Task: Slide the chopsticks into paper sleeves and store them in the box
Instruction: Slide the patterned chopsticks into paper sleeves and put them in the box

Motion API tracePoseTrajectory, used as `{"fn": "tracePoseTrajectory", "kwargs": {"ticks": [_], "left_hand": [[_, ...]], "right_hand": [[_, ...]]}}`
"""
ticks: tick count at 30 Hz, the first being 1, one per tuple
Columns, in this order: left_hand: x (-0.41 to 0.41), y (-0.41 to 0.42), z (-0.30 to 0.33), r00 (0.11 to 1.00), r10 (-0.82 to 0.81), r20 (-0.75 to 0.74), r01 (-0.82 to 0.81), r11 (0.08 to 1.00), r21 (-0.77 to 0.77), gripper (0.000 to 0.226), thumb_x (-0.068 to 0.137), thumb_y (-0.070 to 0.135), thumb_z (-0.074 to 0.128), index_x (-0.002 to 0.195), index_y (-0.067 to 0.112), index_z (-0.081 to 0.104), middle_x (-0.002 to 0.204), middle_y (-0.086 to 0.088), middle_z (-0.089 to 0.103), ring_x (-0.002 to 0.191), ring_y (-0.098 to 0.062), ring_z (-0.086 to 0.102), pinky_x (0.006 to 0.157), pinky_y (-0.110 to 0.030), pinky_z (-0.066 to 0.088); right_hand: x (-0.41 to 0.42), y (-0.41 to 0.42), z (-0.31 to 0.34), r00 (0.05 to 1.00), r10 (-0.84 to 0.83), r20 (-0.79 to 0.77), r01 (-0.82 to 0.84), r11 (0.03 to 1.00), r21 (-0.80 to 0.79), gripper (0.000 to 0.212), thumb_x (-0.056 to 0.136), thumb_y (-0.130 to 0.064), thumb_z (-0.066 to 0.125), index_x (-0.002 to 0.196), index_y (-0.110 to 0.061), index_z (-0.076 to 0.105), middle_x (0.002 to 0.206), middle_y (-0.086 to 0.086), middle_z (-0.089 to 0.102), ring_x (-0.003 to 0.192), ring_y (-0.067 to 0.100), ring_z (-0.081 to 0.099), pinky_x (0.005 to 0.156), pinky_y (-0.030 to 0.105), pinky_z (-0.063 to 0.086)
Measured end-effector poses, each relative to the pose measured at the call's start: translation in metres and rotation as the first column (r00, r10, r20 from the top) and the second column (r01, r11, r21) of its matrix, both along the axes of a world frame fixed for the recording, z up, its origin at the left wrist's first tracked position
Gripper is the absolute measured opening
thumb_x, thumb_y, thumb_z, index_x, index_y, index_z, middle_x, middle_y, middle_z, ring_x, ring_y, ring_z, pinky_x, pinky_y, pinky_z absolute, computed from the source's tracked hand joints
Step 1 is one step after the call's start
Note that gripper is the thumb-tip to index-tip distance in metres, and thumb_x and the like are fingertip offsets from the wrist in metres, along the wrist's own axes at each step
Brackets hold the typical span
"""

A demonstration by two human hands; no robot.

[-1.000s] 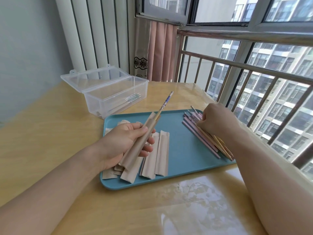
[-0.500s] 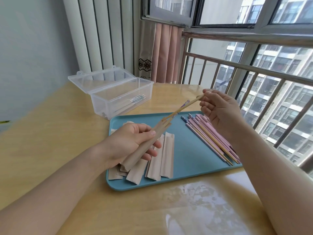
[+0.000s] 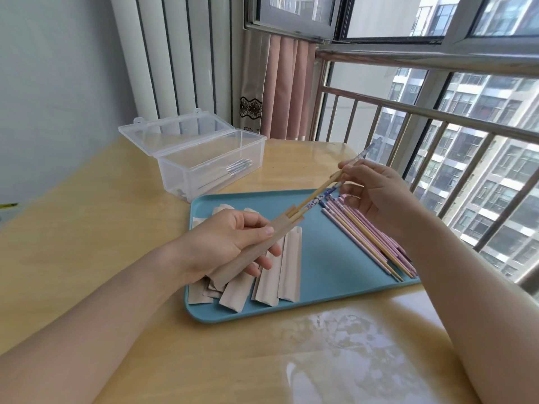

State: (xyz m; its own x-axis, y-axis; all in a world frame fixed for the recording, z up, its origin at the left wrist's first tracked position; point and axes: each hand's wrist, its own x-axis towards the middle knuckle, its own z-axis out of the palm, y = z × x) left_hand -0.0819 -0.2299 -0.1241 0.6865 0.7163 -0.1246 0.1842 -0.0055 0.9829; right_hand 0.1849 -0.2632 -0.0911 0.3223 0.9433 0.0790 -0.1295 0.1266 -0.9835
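My left hand (image 3: 224, 243) grips a brown paper sleeve (image 3: 256, 249) above the blue tray (image 3: 320, 298), its open end pointing up and right. One chopstick with a blue-patterned top (image 3: 315, 201) sits partly inside the sleeve. My right hand (image 3: 376, 196) pinches a second chopstick (image 3: 323, 188) near its upper end, its tip at the sleeve's mouth. Loose pink and wooden chopsticks (image 3: 370, 237) lie on the tray's right side. Several empty sleeves (image 3: 280, 272) lie on its left. The clear plastic box (image 3: 204, 161) stands open behind the tray with sleeved chopsticks inside.
The tray and box rest on a yellow wooden table (image 3: 87, 228). A metal window railing (image 3: 437, 118) runs close along the right edge. A radiator (image 3: 180, 53) and a pink curtain (image 3: 288, 88) stand behind the box.
My right hand lifted a chopstick from the pile on the tray and brought its tip to the mouth of the sleeve held by my left hand.
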Motion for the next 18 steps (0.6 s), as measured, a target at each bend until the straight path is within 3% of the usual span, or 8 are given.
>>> {"fn": "tracePoseTrajectory", "kwargs": {"ticks": [6, 10, 14, 16, 18], "left_hand": [[-0.0022, 0.0024, 0.0001, 1.0, -0.001, -0.025, 0.002, 0.999, 0.045, 0.022, 0.101, 0.019, 0.054, 0.105, 0.003, 0.068, 0.095, -0.011, 0.074, 0.07, -0.015, 0.068, 0.06, -0.027, 0.058], [-0.0023, 0.0028, 0.0004, 1.0, 0.004, -0.023, -0.003, 0.998, 0.06, 0.021, 0.101, 0.019, 0.054, 0.105, 0.003, 0.068, 0.095, -0.01, 0.075, 0.067, -0.015, 0.066, 0.058, -0.025, 0.056], [-0.0022, 0.002, -0.0003, 1.0, 0.003, -0.022, -0.001, 0.998, 0.057, 0.021, 0.101, 0.019, 0.054, 0.104, 0.003, 0.068, 0.097, -0.012, 0.074, 0.069, -0.015, 0.067, 0.058, -0.026, 0.057], [-0.0018, 0.0018, -0.0005, 1.0, 0.006, -0.022, -0.005, 0.999, 0.051, 0.021, 0.101, 0.019, 0.054, 0.103, 0.003, 0.069, 0.097, -0.012, 0.074, 0.069, -0.015, 0.067, 0.059, -0.026, 0.058], [-0.0015, 0.0019, -0.0003, 1.0, 0.013, -0.021, -0.012, 0.999, 0.049, 0.022, 0.101, 0.019, 0.054, 0.102, 0.003, 0.069, 0.097, -0.012, 0.074, 0.069, -0.014, 0.067, 0.058, -0.026, 0.057]], "right_hand": [[-0.0021, -0.0001, -0.0036, 0.979, 0.182, -0.091, -0.193, 0.972, -0.134, 0.013, 0.096, -0.013, 0.056, 0.095, -0.01, 0.069, 0.079, 0.005, 0.067, 0.064, 0.015, 0.061, 0.05, 0.021, 0.049], [0.0013, 0.0012, -0.0004, 0.996, 0.032, -0.083, -0.034, 0.999, -0.018, 0.025, 0.1, -0.009, 0.055, 0.123, -0.002, 0.06, 0.089, 0.014, 0.071, 0.066, 0.017, 0.065, 0.056, 0.022, 0.055], [0.0033, -0.0002, -0.0014, 0.988, -0.154, -0.023, 0.156, 0.983, 0.096, 0.071, 0.091, 0.002, 0.066, 0.15, -0.016, 0.03, 0.09, 0.02, 0.072, 0.068, 0.019, 0.067, 0.063, 0.024, 0.057], [0.0001, 0.0004, -0.0027, 0.984, -0.174, 0.035, 0.169, 0.98, 0.109, 0.07, 0.09, 0.001, 0.068, 0.149, -0.015, 0.034, 0.089, 0.018, 0.073, 0.068, 0.019, 0.067, 0.064, 0.026, 0.057], [-0.0037, 0.0014, -0.0031, 0.983, -0.173, 0.065, 0.166, 0.98, 0.106, 0.052, 0.091, -0.001, 0.066, 0.139, -0.011, 0.049, 0.092, 0.017, 0.074, 0.069, 0.02, 0.068, 0.063, 0.026, 0.058]]}}
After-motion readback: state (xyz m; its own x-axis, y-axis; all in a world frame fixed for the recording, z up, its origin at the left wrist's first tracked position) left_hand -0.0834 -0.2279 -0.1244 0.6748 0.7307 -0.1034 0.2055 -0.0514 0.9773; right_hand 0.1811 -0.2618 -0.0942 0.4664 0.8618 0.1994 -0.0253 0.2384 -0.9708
